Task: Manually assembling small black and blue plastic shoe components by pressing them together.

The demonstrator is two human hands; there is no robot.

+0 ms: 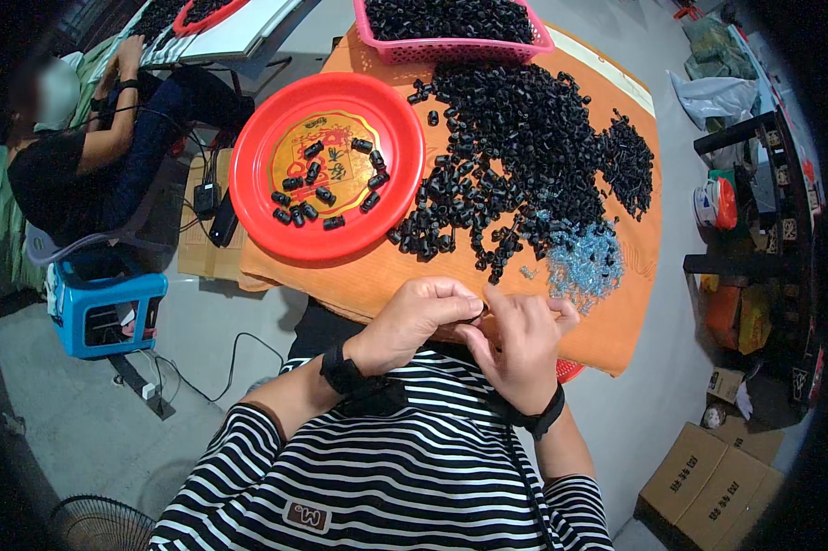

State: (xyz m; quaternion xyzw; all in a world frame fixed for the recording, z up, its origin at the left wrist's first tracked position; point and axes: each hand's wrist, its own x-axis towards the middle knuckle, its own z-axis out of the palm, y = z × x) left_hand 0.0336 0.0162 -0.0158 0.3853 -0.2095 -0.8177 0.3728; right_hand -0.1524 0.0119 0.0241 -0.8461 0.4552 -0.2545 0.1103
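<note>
Left hand [412,320] pinches a small black part [474,319] between thumb and finger. Right hand [524,344] adjoins it, fingers partly curled, grip indeterminate. Part location: near edge of orange cloth [602,344].

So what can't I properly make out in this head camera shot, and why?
Dark piece in the left hand: head view, mostly covered by its fingertips.
Clear blue pieces: head view, too small to tell their shape.
Pink basket: head view, far side cut off by the top edge.
Fan: head view, cut off by the bottom edge.
</note>
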